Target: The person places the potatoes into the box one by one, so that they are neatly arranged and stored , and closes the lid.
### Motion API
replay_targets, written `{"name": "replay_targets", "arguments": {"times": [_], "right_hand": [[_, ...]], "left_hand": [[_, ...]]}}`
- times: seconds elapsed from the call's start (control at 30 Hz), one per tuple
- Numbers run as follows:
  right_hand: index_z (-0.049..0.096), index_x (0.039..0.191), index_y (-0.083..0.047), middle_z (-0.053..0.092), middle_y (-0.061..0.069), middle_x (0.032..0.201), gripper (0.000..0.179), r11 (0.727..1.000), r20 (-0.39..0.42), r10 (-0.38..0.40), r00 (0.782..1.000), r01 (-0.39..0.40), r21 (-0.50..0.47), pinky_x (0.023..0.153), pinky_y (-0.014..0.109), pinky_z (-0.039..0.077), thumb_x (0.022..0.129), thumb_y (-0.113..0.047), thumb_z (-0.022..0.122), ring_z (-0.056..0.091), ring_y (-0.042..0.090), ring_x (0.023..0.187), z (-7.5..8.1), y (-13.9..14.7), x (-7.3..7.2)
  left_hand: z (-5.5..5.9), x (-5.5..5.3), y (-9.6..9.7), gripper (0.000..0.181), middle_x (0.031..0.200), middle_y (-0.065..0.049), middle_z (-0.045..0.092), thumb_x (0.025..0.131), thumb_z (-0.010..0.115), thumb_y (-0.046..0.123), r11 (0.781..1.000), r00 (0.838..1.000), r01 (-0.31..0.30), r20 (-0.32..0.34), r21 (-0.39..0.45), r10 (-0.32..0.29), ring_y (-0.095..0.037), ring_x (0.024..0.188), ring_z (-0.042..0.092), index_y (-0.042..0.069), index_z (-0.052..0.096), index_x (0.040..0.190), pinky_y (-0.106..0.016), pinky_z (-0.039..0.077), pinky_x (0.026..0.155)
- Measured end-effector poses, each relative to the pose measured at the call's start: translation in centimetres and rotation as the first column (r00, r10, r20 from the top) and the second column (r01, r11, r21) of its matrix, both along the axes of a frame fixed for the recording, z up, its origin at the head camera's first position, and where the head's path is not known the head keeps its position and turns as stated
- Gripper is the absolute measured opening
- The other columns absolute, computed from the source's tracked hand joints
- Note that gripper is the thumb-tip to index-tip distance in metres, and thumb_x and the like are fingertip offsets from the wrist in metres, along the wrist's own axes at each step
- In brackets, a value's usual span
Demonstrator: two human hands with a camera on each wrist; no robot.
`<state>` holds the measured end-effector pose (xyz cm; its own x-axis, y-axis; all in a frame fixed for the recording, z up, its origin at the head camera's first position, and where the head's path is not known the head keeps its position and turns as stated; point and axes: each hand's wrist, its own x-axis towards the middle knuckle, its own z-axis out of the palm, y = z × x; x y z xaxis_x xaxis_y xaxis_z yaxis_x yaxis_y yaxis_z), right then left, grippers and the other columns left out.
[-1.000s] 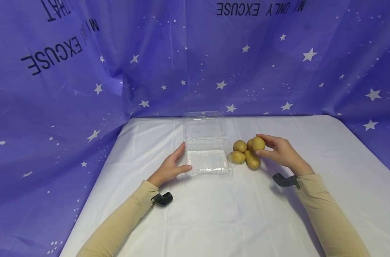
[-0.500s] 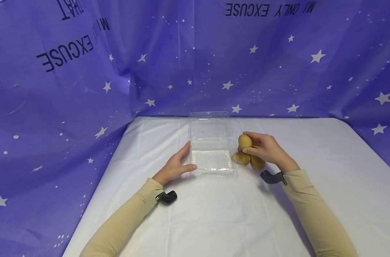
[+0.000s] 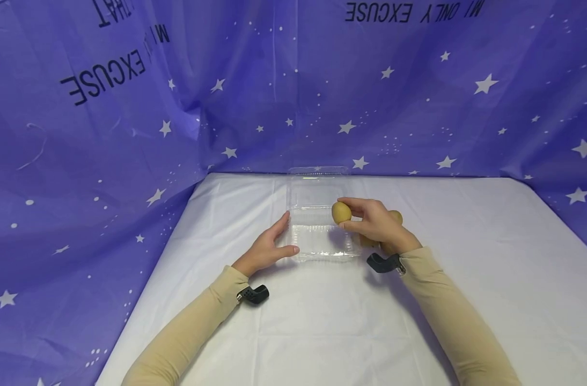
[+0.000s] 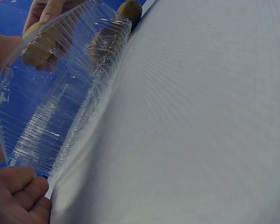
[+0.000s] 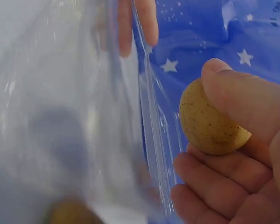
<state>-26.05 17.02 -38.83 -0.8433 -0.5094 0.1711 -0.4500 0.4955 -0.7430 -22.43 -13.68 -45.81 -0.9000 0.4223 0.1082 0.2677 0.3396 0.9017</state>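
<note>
My right hand (image 3: 378,222) pinches a small yellow-brown potato (image 3: 341,213) between thumb and fingers, above the right side of a clear plastic clamshell box (image 3: 317,254). Speckles mark the potato (image 5: 210,119) in the right wrist view. The box's lid (image 3: 317,187) is tipped back away from me. At the left side of the box rests my left hand (image 3: 264,251), fingers straight along the wall and thumb at the near corner. More potatoes (image 3: 396,216) lie to the right of the box, mostly hidden behind my right hand. One potato (image 4: 129,11) shows past the box in the left wrist view.
A white cloth (image 3: 298,332) covers the table. Behind it and to the left hangs a purple sheet (image 3: 255,64) with white stars and black lettering. Each wrist carries a dark camera mount (image 3: 384,262).
My right hand has carried the potato leftward from the pile to above the box. My left hand has stayed at the box's left side. The head view has shifted slightly.
</note>
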Motion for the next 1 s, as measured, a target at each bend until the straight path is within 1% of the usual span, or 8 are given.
{"name": "replay_targets", "arguments": {"times": [0.03, 0.1, 0.23, 0.37, 0.53, 0.67, 0.87, 1.0], "right_hand": [[0.053, 0.144, 0.006, 0.061, 0.024, 0.142, 0.064, 1.0, 0.0, 0.014, 1.0, -0.014, -0.003, 0.11, 0.046, 0.051, 0.089, -0.011, 0.079, 0.06, 0.04, 0.131, 0.0, -0.4, 0.0], [0.053, 0.145, 0.005, 0.061, 0.023, 0.143, 0.064, 1.0, -0.008, 0.025, 1.0, -0.025, 0.019, 0.11, 0.047, 0.051, 0.089, -0.014, 0.078, 0.061, 0.039, 0.13, 0.0, -1.3, 0.0], [0.051, 0.146, 0.004, 0.06, 0.021, 0.144, 0.065, 0.998, 0.013, 0.056, 0.998, -0.056, 0.019, 0.112, 0.048, 0.05, 0.091, -0.018, 0.078, 0.06, 0.038, 0.132, -0.3, -2.9, -0.1], [0.052, 0.143, 0.009, 0.062, 0.024, 0.14, 0.065, 0.996, -0.019, 0.092, 0.996, -0.092, 0.004, 0.111, 0.046, 0.051, 0.089, -0.014, 0.079, 0.061, 0.039, 0.13, -0.7, -4.2, -0.3], [0.055, 0.139, 0.011, 0.065, 0.026, 0.134, 0.063, 0.994, -0.062, 0.103, 0.993, -0.101, 0.027, 0.108, 0.044, 0.053, 0.087, -0.011, 0.08, 0.064, 0.04, 0.126, -1.4, -5.4, -0.4], [0.057, 0.136, 0.011, 0.068, 0.025, 0.129, 0.059, 0.993, -0.083, 0.112, 0.99, -0.108, 0.05, 0.109, 0.044, 0.053, 0.087, -0.011, 0.08, 0.065, 0.039, 0.125, -1.8, -6.3, -0.3], [0.056, 0.134, 0.015, 0.07, 0.026, 0.123, 0.059, 0.988, -0.104, 0.143, 0.984, -0.136, 0.073, 0.108, 0.045, 0.054, 0.086, -0.01, 0.08, 0.066, 0.04, 0.122, -2.3, -7.4, -0.3], [0.059, 0.133, 0.013, 0.073, 0.023, 0.116, 0.057, 0.986, -0.105, 0.134, 0.985, -0.122, 0.114, 0.104, 0.045, 0.057, 0.085, -0.01, 0.08, 0.07, 0.036, 0.114, -2.6, -8.0, -0.3]], "left_hand": [[0.0, 0.0, 0.0, 0.097, 0.171, -0.015, 0.016, 0.088, 0.074, 0.022, 1.0, 1.0, 0.0, -0.003, -0.001, 0.0, -0.033, 0.158, 0.02, 0.007, 0.015, 0.164, -0.047, 0.015, 0.131], [0.0, -0.1, 0.1, 0.098, 0.171, -0.015, 0.016, 0.088, 0.075, 0.023, 1.0, 1.0, 0.001, -0.006, -0.004, -0.001, -0.033, 0.158, 0.02, 0.007, 0.015, 0.164, -0.046, 0.015, 0.131], [0.0, -0.2, 0.2, 0.1, 0.171, -0.013, 0.016, 0.087, 0.075, 0.026, 1.0, 1.0, -0.003, 0.008, -0.007, 0.004, -0.03, 0.159, 0.018, 0.009, 0.014, 0.164, -0.044, 0.014, 0.132], [0.1, -0.2, 0.2, 0.1, 0.171, -0.012, 0.017, 0.087, 0.075, 0.028, 1.0, 1.0, -0.005, 0.018, -0.018, 0.006, -0.028, 0.159, 0.018, 0.011, 0.013, 0.165, -0.043, 0.013, 0.132], [0.1, -0.3, 0.2, 0.1, 0.171, -0.015, 0.017, 0.088, 0.075, 0.028, 1.0, 1.0, 0.0, 0.01, -0.016, 0.0, -0.03, 0.159, 0.019, 0.008, 0.014, 0.164, -0.044, 0.013, 0.132], [0.2, -0.3, 0.1, 0.1, 0.171, -0.015, 0.017, 0.088, 0.074, 0.028, 1.0, 1.0, 0.001, 0.013, -0.005, -0.001, -0.03, 0.158, 0.019, 0.007, 0.014, 0.164, -0.044, 0.013, 0.132], [0.0, -0.2, 0.1, 0.1, 0.171, -0.014, 0.018, 0.088, 0.075, 0.029, 1.0, 1.0, -0.005, 0.022, -0.008, 0.005, -0.029, 0.158, 0.02, 0.008, 0.014, 0.164, -0.043, 0.014, 0.132], [0.0, -0.2, 0.0, 0.1, 0.17, -0.015, 0.018, 0.088, 0.074, 0.029, 1.0, 1.0, -0.004, 0.012, -0.016, 0.004, -0.03, 0.158, 0.02, 0.007, 0.014, 0.164, -0.044, 0.014, 0.132]]}}
